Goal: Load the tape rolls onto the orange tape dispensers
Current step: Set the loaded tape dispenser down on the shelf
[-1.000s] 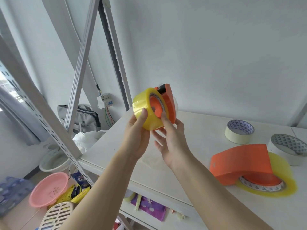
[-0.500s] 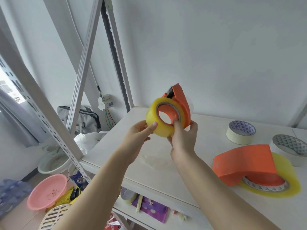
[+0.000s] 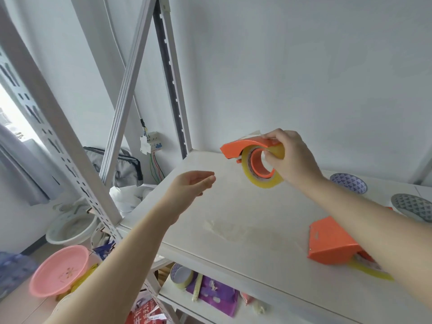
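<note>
My right hand (image 3: 291,157) grips an orange tape dispenser (image 3: 245,146) in the air above the white shelf (image 3: 233,218), fingers over its top and thumb at the hub. A yellow tape roll (image 3: 259,176) sits on that dispenser's orange hub. My left hand (image 3: 192,183) hovers to the left of it, fingers relaxed, holding nothing. A second orange dispenser (image 3: 329,242) with a yellow roll lies on the shelf at the right, partly hidden by my right forearm. Two cream tape rolls with patterned cores, one (image 3: 348,182) and another (image 3: 413,205), lie at the far right.
White slotted uprights (image 3: 58,136) and a diagonal brace (image 3: 126,90) frame the shelf's left end. Below left are a pink basin (image 3: 59,270) and a white basin (image 3: 70,228). A lower shelf holds a tape roll (image 3: 181,275) and a purple packet (image 3: 215,298).
My left hand let go of the yellow roll and drew back left. My right hand carried the loaded dispenser right and turned it so its orange cover faces up.
</note>
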